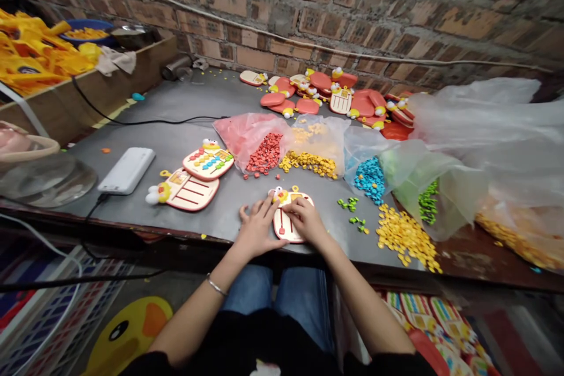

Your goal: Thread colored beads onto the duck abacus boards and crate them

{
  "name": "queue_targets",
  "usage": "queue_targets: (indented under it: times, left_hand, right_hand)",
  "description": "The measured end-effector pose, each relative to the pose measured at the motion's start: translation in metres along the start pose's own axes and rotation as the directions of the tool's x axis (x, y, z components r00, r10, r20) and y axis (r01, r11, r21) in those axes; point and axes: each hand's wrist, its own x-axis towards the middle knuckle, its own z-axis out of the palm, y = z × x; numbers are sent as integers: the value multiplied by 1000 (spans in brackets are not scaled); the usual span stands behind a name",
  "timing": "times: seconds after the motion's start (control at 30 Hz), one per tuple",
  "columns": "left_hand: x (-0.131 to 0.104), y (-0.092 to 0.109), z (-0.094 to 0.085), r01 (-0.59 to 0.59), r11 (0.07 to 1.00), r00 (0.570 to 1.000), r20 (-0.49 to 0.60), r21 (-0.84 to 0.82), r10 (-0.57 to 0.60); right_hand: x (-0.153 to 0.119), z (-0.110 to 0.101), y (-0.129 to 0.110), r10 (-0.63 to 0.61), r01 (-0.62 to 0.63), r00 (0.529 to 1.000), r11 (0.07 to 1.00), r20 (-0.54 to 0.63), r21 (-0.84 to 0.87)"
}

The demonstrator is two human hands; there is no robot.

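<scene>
On the grey table (171, 103), a board (289, 230) lies between the hands, the left hand (256, 231), fingers spread, apparently steadying it while the right hand (309, 222) bunches fingertips over its slots (whether clamping anything, I cannot tell), beads (267, 153) seemingly placed for easy reach.

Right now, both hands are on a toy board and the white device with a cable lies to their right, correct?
Wrong side: in the head view, the white device lies to their left. The left hand and right hand are indeed on a toy board.
</scene>
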Motion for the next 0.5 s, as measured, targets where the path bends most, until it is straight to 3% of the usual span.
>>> queue_targets:
  times: [0.23,0.5]
  left_hand:
    - [-1,-1,4,-11,1000,999,-37,-6,10]
    - [-3,0,3,14,1000,1000,-17,-19,-15]
  right_hand:
    - [-1,-7,3,-150,148,984,989,96,29]
    - [-4,-13,6,-26,13,989,996,143,93]
